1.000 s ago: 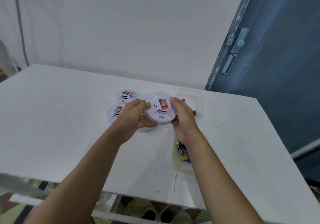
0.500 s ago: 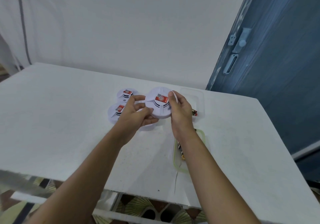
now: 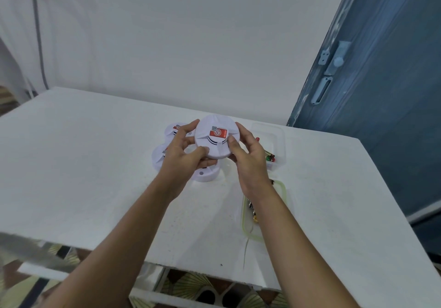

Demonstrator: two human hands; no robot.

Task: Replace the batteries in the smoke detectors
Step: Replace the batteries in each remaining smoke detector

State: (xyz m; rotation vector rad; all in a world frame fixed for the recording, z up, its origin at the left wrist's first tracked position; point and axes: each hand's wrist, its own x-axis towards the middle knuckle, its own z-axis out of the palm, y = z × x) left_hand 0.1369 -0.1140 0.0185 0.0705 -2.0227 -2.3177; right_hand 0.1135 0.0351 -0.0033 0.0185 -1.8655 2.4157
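The white counter (image 3: pixel 71 164) carries two clear containers on the right, the far container (image 3: pixel 279 134) and the near container (image 3: pixel 283 189), kept close so batteries (image 3: pixel 270 156) are in reach. I count four smoke detectors. Three resting detectors (image 3: pixel 158 158) cluster mid-counter. The fourth detector (image 3: pixel 216 138) is raised above them, my left hand (image 3: pixel 182 158) and right hand (image 3: pixel 249 164) gripping its rim with curled fingers (image 3: pixel 191 128), likely to twist it open.

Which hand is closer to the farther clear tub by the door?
Right. The right hand sits just beside the clear tub; the left hand is across the held smoke detector.
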